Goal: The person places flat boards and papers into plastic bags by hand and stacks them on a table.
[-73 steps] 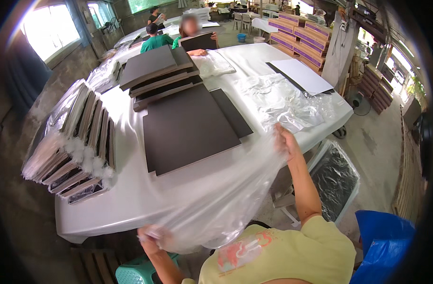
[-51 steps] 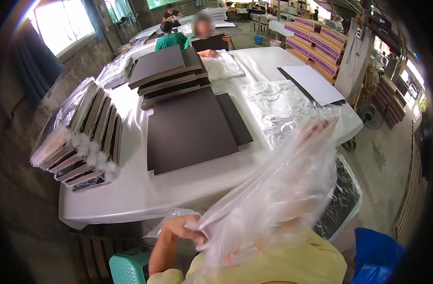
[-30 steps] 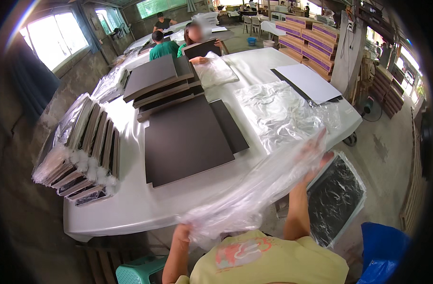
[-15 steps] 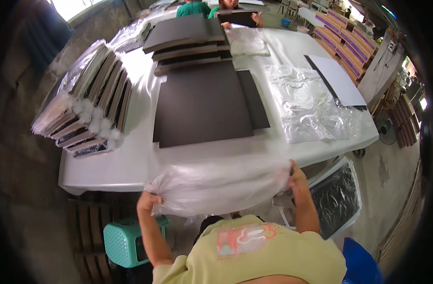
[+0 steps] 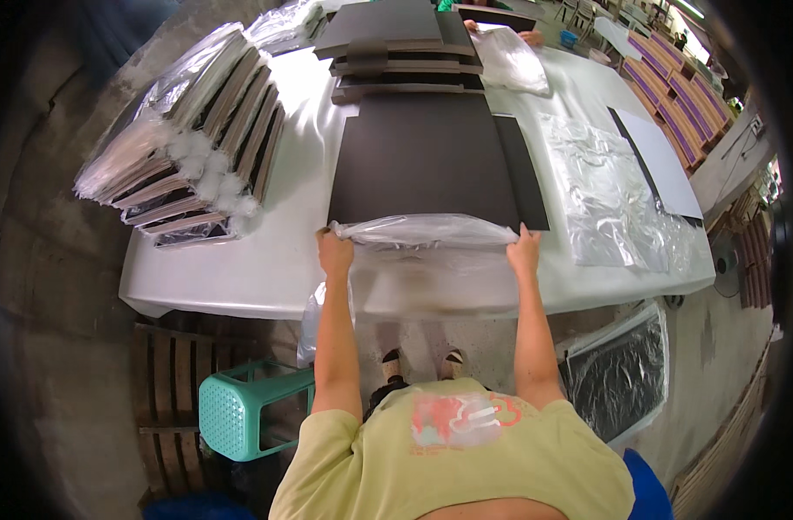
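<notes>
A clear plastic bag [image 5: 422, 230] is stretched sideways between my hands at the near edge of a large dark flat panel [image 5: 418, 160]. My left hand [image 5: 336, 251] grips one corner of the bag, closed, beside the panel's near left corner. At the near right corner my right hand [image 5: 524, 251] pinches the other side of it. The bag's upper edge meets the panel's near edge; whether the panel is inside its mouth I cannot tell. Part of another dark panel [image 5: 525, 178] shows along the right, under the big one.
More dark panels [image 5: 388, 35] are stacked at the far side. Bagged panels [image 5: 192, 130] lean in a pile on the left. Flat plastic bags [image 5: 600, 195] and a white sheet [image 5: 656, 160] lie right. A green stool [image 5: 231, 416] and a wrapped panel [image 5: 617, 373] stand below the table.
Both hands have moved forward from near my body to the panel's near edge, bringing the plastic bag with them. Across the table, another person's hands now hold up a clear bag.
</notes>
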{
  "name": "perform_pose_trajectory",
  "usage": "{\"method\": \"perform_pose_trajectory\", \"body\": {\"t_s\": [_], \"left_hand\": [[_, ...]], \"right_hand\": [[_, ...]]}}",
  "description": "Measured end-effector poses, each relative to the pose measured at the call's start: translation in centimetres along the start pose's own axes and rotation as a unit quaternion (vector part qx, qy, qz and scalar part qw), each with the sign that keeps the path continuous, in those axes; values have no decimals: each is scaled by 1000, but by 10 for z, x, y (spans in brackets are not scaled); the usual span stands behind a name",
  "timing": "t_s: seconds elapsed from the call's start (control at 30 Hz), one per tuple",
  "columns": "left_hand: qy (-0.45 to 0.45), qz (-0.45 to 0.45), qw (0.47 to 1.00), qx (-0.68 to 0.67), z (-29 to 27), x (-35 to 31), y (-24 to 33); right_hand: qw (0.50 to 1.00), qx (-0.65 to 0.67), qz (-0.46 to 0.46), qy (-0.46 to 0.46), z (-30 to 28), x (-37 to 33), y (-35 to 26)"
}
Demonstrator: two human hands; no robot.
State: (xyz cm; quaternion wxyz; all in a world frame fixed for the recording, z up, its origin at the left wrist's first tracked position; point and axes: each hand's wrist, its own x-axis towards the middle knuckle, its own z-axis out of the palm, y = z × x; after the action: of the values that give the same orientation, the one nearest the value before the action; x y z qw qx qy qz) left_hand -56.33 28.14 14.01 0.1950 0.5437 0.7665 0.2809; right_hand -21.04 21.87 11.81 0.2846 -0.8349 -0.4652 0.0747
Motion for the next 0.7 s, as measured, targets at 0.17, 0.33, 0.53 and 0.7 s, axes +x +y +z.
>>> {"method": "perform_pose_trajectory", "body": {"t_s": [0.17,0.33,0.53,0.7], "left_hand": [[27,59,998,11,-4,-8,-5],[19,128,991,35,-30,-26,-2],[2,201,979,5,-50,-68,-41],[67,170,980,-84,-48,-106,-50]], "right_hand": [[1000,15,21,3,7,-16,-12],[998,31,-19,59,-21,-27,-24],[983,88,-90,131,-38,-61,12],[975,137,-71,160,-28,-93,27]]}}
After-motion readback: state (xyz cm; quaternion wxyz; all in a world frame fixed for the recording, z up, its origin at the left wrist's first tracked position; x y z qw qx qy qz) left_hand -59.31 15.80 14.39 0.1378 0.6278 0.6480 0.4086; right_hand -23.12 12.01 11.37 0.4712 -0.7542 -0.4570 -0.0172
